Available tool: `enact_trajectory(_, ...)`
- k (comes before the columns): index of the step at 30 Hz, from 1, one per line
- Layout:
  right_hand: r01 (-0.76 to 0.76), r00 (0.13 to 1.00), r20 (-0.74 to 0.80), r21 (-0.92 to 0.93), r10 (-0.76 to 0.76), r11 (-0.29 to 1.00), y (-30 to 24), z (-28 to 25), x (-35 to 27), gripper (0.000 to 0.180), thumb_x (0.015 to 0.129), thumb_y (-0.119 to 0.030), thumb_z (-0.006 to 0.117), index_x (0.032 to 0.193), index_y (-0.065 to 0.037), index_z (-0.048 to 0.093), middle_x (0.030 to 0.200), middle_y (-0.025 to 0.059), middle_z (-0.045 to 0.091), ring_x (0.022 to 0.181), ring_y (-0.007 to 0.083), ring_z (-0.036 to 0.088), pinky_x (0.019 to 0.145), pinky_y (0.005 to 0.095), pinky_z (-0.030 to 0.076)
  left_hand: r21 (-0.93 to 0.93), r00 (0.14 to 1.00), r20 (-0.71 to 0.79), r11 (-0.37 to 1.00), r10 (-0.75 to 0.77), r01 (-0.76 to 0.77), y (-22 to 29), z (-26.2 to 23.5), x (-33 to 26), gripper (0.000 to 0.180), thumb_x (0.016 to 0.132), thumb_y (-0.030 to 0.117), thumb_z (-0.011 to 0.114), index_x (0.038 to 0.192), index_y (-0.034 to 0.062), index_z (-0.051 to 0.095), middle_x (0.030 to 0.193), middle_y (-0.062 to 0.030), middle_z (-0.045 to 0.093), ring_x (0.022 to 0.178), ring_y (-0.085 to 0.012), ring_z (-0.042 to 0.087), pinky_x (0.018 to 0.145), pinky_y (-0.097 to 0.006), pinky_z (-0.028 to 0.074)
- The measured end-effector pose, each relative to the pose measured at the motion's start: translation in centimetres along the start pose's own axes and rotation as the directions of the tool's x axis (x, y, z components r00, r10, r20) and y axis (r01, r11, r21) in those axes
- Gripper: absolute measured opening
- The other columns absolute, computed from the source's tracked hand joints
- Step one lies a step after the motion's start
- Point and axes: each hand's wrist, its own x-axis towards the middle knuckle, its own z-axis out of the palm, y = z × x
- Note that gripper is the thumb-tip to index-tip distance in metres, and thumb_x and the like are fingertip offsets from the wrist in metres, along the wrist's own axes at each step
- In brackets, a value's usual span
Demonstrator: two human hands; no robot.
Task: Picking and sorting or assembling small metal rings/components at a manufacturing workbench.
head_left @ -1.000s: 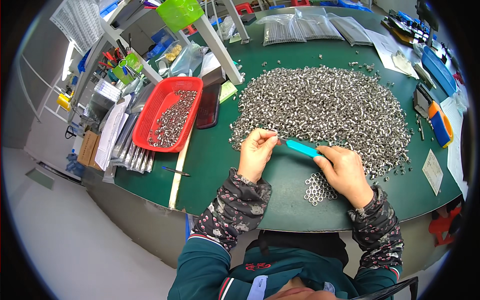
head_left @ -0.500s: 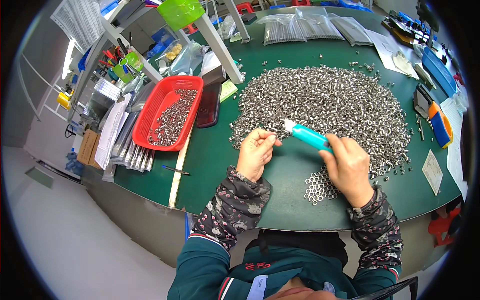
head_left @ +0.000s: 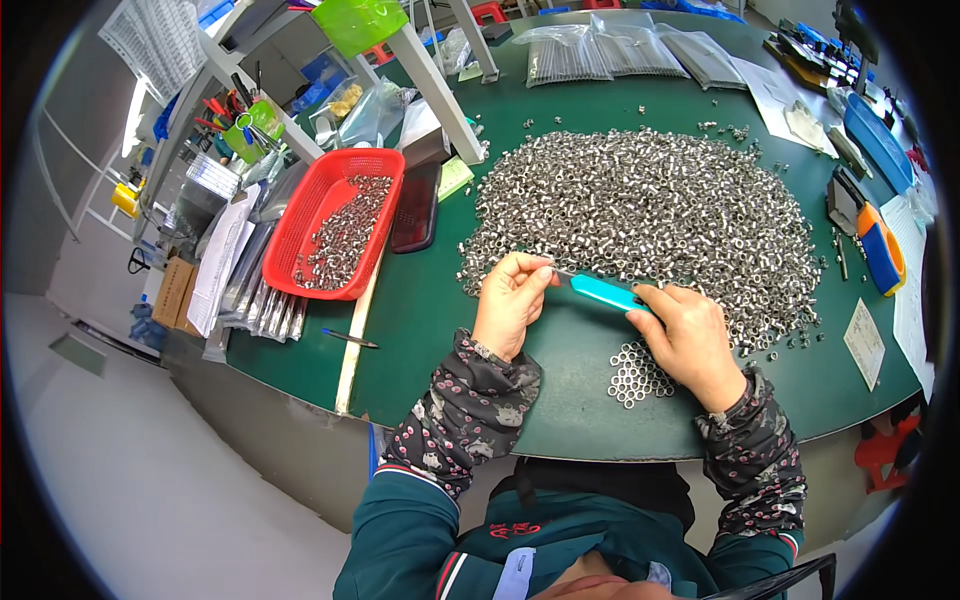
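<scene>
My right hand (head_left: 688, 338) grips a small tool with a turquoise handle (head_left: 607, 292) whose thin metal tip points left. My left hand (head_left: 512, 300) pinches something small at that tip, fingers closed; I cannot tell what it is. Both hands work at the near edge of a big heap of small silver metal rings (head_left: 650, 210) on the green table (head_left: 440, 330). A small flat cluster of the same rings (head_left: 636, 374) lies just under my right hand.
A red plastic basket (head_left: 337, 234) with more metal parts stands to the left, next to a dark flat object (head_left: 415, 206). A white frame leg (head_left: 436, 80) rises behind it. Clear bags (head_left: 620, 50) lie at the back, an orange-and-blue tool (head_left: 878, 250) at the right.
My right hand swung the turquoise tool up toward the heap, then brought it back down and left until its tip met my left hand's fingers. My left hand stayed almost in place.
</scene>
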Motion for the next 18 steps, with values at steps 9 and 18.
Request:
enact_trajectory(9, 0.016, 0.976, -0.218, -0.062, -0.029, 0.998, -0.16, -0.07, 0.2, 0.023, 0.077, -0.018, 0.066, 0.095, -0.005, 0.06, 0.067, 0.0082, 0.053, 0.059, 0.026, 0.055, 0.052, 0.0372, 0.044, -0.049, 0.996, -0.015, 0.995, -0.088, 0.088, 0.03, -0.24, -0.02, 0.007, 0.09, 0.006, 0.053, 0.097, 0.0045, 0.054, 0.08, -0.0056, 0.06, 0.045, -0.0007, 0.035, 0.039, -0.015, 0.026)
enact_trajectory(18, -0.033, 0.979, -0.2, -0.003, 0.032, 0.999, 0.57, -0.15, 0.35, 0.022, 0.078, -0.018, 0.065, 0.095, -0.005, 0.06, 0.068, 0.0094, 0.054, 0.062, 0.0266, 0.056, 0.054, 0.037, 0.044, -0.204, 0.987, 0.032, 0.965, -0.16, 0.163, 0.49, -0.22, 0.06, 0.005, 0.091, 0.009, 0.053, 0.094, 0.0053, 0.052, 0.082, -0.0074, 0.06, 0.045, -0.0006, 0.035, 0.039, -0.014, 0.027)
